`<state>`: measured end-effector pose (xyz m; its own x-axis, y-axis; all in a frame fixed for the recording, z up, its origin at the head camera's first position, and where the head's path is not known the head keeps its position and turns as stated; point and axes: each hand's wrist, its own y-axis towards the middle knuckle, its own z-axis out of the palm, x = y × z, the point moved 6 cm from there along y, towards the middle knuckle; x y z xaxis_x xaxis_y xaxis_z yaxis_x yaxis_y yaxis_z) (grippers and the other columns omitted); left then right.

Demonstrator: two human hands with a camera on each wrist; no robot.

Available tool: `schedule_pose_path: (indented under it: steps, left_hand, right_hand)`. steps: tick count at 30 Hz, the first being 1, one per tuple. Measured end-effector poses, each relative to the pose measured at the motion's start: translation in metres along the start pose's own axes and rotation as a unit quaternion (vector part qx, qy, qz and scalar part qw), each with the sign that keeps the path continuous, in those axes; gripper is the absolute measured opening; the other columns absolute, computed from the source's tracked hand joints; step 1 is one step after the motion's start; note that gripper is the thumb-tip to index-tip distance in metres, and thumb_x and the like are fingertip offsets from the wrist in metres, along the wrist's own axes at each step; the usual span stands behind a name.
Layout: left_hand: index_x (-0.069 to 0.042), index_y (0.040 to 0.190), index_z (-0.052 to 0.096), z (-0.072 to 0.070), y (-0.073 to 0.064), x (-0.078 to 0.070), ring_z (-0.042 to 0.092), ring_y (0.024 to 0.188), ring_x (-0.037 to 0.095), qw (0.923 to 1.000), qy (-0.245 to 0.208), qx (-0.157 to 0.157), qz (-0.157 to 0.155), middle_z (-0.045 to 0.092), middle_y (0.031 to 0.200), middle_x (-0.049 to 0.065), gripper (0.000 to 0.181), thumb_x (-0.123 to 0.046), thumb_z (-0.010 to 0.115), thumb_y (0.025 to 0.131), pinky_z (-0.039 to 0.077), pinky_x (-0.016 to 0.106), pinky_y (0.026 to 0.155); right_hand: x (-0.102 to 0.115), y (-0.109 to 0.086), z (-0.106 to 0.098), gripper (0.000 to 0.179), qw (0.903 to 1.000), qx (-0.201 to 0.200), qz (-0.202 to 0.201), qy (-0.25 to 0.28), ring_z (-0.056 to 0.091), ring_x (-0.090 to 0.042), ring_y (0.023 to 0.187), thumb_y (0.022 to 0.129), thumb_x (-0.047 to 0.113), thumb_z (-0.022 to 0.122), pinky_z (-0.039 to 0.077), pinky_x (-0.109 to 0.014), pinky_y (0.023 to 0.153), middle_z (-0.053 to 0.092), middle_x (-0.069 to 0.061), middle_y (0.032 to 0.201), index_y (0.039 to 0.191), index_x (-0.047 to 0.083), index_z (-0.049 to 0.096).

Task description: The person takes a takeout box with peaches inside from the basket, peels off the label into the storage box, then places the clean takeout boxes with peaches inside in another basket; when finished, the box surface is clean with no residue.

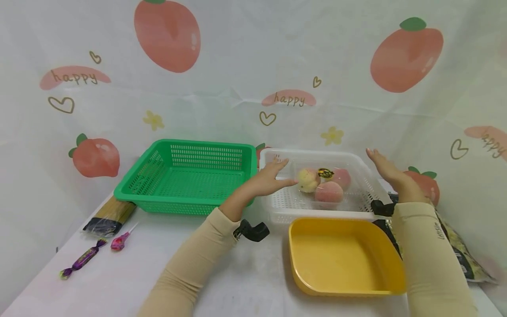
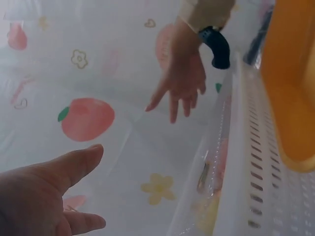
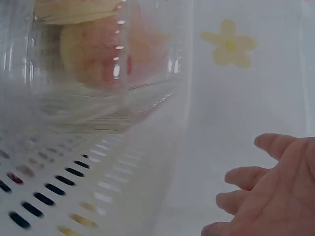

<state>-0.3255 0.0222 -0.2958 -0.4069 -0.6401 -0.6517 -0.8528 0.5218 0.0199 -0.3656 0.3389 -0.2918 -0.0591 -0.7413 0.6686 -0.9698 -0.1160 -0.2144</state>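
A clear plastic box (image 1: 291, 193) with several peaches (image 1: 329, 193) and a black-and-yellow sticker (image 1: 326, 173) sits in a white slotted basket (image 1: 325, 214). My left hand (image 1: 270, 178) hovers over the basket's left side, fingers and thumb extended, with its thumb near the box; contact cannot be judged. At the right end, my right hand (image 1: 390, 173) is raised with straight fingers and holds nothing. In the right wrist view, that hand (image 3: 278, 191) is apart from the basket wall. The left wrist view shows both palms spread, the left hand (image 2: 49, 189) nearer.
A green basket (image 1: 186, 207) stands left of the white one, and a yellow basin (image 1: 344, 288) in front. On the left lie a wrapped candy (image 1: 84, 259), a lollipop (image 1: 120, 242) and a brown packet (image 1: 108, 215). Dark packages (image 1: 461, 253) lie beyond my right forearm.
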Motion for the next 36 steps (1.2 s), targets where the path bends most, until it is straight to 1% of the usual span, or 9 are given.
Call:
schedule_pose_path:
  steps: [6,10,13,16,20,25,28,32,36]
  left_hand:
    - [-0.014,0.150,0.017,0.007,0.019,-0.002,0.004,0.146,0.029,0.9995,-0.024,0.013,-0.012,0.009,0.157,0.015,0.073,-0.045,0.051,0.093,0.011,0.050,0.117]
    - [-0.019,0.151,0.015,0.012,0.028,-0.001,0.000,0.146,0.026,0.9952,-0.088,0.023,-0.034,0.002,0.158,0.014,0.073,-0.045,0.051,0.093,0.012,0.051,0.117]
    - [-0.022,0.151,0.013,0.017,0.035,0.000,-0.004,0.146,0.023,0.9867,-0.151,0.034,-0.051,-0.001,0.158,0.010,0.074,-0.047,0.051,0.092,0.012,0.051,0.116]
    - [-0.024,0.151,0.011,0.022,0.043,0.002,-0.006,0.146,0.021,0.9766,-0.200,0.036,-0.069,-0.002,0.159,0.006,0.077,-0.048,0.053,0.091,0.013,0.052,0.116]
    - [-0.024,0.151,0.009,0.028,0.056,0.005,-0.007,0.146,0.022,0.9636,-0.248,0.020,-0.097,-0.004,0.159,0.005,0.081,-0.047,0.055,0.089,0.013,0.054,0.115]
    - [-0.024,0.151,0.007,0.033,0.071,0.016,0.005,0.146,0.026,0.9457,-0.286,-0.002,-0.155,0.003,0.159,0.004,0.085,-0.047,0.058,0.088,0.019,0.056,0.113]
    - [-0.024,0.151,0.004,0.036,0.077,0.025,0.018,0.143,0.032,0.9410,-0.281,-0.002,-0.189,0.005,0.159,0.004,0.087,-0.050,0.056,0.087,0.030,0.058,0.107]
    - [-0.023,0.151,-0.002,0.040,0.082,0.034,0.020,0.141,0.037,0.9329,-0.283,0.001,-0.223,0.000,0.159,0.006,0.090,-0.050,0.055,0.087,0.036,0.063,0.100]
    - [-0.020,0.151,-0.006,0.045,0.083,0.035,0.013,0.143,0.036,0.9269,-0.298,0.012,-0.228,-0.004,0.159,0.006,0.090,-0.043,0.055,0.089,0.033,0.067,0.099]
  right_hand:
    - [-0.024,0.007,0.011,0.083,0.9962,0.028,0.022,0.080,-0.025,-0.049,0.133,0.091,0.067,0.010,-0.007,-0.070,0.104,-0.034,-0.019,0.146,0.142,0.014,-0.026]
    - [-0.032,0.010,0.014,0.080,0.9980,0.020,0.002,0.060,-0.017,-0.051,0.135,0.095,0.061,0.021,-0.001,-0.070,0.105,-0.024,-0.022,0.150,0.147,0.012,-0.016]
    - [-0.037,0.010,0.013,0.075,0.9999,-0.006,-0.013,0.001,-0.005,-0.053,0.136,0.098,0.047,0.037,0.007,-0.070,0.105,-0.008,-0.028,0.152,0.149,0.007,0.001]
    - [-0.042,0.010,0.011,0.065,0.9985,-0.032,-0.029,-0.032,0.006,-0.055,0.135,0.097,0.025,0.048,0.015,-0.067,0.106,0.004,-0.032,0.150,0.147,0.000,0.015]
    - [-0.042,0.011,0.012,0.062,0.9972,-0.055,-0.047,-0.016,0.006,-0.052,0.136,0.090,0.006,0.051,0.015,-0.063,0.109,0.007,-0.030,0.149,0.144,-0.004,0.021]
    - [-0.038,0.013,0.014,0.061,0.9970,-0.059,-0.050,0.003,0.003,-0.049,0.138,0.090,0.004,0.051,0.010,-0.060,0.111,0.006,-0.026,0.150,0.143,-0.004,0.022]
    - [-0.039,0.016,0.015,0.061,0.9975,-0.057,-0.042,0.008,0.001,-0.047,0.139,0.091,0.003,0.050,0.009,-0.060,0.112,0.004,-0.024,0.151,0.144,-0.004,0.021]
    - [-0.040,0.016,0.016,0.062,0.9979,-0.056,-0.029,0.014,-0.001,-0.046,0.140,0.091,0.005,0.050,0.007,-0.059,0.112,0.002,-0.021,0.152,0.145,-0.001,0.020]
    - [-0.045,0.016,0.015,0.065,0.9969,-0.061,-0.036,0.034,-0.003,-0.044,0.140,0.089,0.008,0.053,0.006,-0.058,0.113,0.002,-0.019,0.152,0.145,0.001,0.021]
